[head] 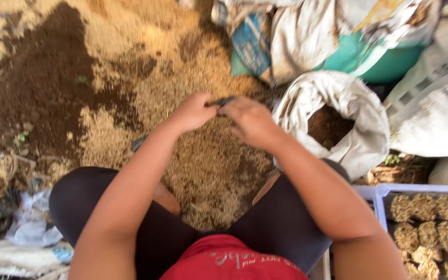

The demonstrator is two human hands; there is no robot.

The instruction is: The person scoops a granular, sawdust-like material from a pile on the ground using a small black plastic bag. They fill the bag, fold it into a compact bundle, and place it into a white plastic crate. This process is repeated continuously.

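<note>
I sit low over a heap of tan husk-like mix [208, 171] on the ground. My left hand [193, 110] and my right hand [252, 122] meet above it, both pinching a small flat black piece, possibly a little bag [220, 101], held between the fingertips. Most of that black piece is hidden by my fingers. My knees in black trousers [86, 194] frame the heap.
An open white sack [361, 111] with dark brown soil stands at the right. More sacks and a teal tub [385, 57] are behind it. A pale crate [390, 191] at lower right holds several filled black pots. Dark soil [42, 83] is spread at the left.
</note>
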